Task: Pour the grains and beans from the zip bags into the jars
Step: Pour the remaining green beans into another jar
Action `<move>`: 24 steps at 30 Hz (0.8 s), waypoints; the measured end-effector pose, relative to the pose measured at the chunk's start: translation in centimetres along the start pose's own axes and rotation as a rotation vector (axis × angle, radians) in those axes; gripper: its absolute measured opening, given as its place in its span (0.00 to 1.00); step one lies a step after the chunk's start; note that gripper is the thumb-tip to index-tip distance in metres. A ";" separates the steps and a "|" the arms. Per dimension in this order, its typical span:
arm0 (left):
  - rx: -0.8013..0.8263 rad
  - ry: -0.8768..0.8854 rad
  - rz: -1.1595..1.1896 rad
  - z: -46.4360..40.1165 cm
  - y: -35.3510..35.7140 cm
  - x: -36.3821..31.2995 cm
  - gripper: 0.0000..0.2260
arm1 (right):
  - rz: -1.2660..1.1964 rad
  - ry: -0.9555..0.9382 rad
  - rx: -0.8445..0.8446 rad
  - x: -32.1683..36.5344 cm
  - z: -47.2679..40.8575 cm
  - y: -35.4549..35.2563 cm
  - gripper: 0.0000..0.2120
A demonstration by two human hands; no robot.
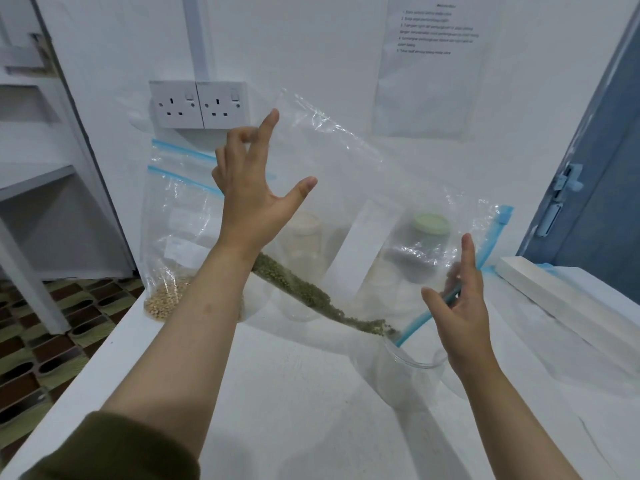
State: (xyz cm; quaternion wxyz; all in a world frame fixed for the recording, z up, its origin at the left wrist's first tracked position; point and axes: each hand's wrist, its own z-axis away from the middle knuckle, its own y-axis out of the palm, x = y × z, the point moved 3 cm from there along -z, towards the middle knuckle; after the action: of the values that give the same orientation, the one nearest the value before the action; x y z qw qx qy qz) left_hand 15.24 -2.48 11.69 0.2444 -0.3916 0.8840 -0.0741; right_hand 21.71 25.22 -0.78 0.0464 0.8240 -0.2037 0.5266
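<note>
A: Report the position of the bag.

B: The bag (349, 188) is raised above the table (294, 393) and tilted, its closed bottom corner high toward the wall and its blue zip (446, 299) low at the right. The beans (311, 296), small and green, lie in a narrow band along the lower fold, running down toward the zip end.

A: Report the jar.

B: A clear open jar (408, 372) stands on the table directly below the zip end. The lowest beans sit at the bag mouth, just above the jar rim.

A: State of the left hand.

B: The left hand (252, 199) is raised at the upper part of the bag. Index finger and thumb are extended and spread; the other fingers are curled at the bag's top edge. Whether they pinch the plastic cannot be told.

A: State of the right hand.

B: The right hand (460, 306) is at the zip end. Thumb and curled fingers pinch the blue zip strip; the index finger points upward.

A: Other items.

B: A second bag (173, 237) with pale grains stands upright at the table's left rear, below a double socket (197, 103). Behind the tilted bag, seen through the plastic, stand two jars: one with a green lid (431, 223), one pale (304, 237).
</note>
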 end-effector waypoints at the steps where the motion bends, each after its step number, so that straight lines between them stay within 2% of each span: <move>1: 0.001 0.001 -0.001 0.0 0.0 0.0 0.38 | 0.010 0.000 -0.003 -0.1 0.0 0.0 0.43; 8: -0.004 0.005 -0.011 -0.5 0.0 -0.5 0.38 | 0.100 -0.051 -0.045 -0.3 -0.5 -0.5 0.41; 24: -0.007 0.000 -0.019 -1.0 -0.1 -1.1 0.37 | 0.076 -0.010 -0.055 0.4 -0.7 -0.7 0.39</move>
State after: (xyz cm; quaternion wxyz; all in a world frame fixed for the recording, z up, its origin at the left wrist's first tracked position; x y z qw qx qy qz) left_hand 15.43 -1.81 13.01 0.2422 -0.4011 0.8804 -0.0733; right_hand 21.51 26.01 0.01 0.0481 0.8168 -0.2496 0.5180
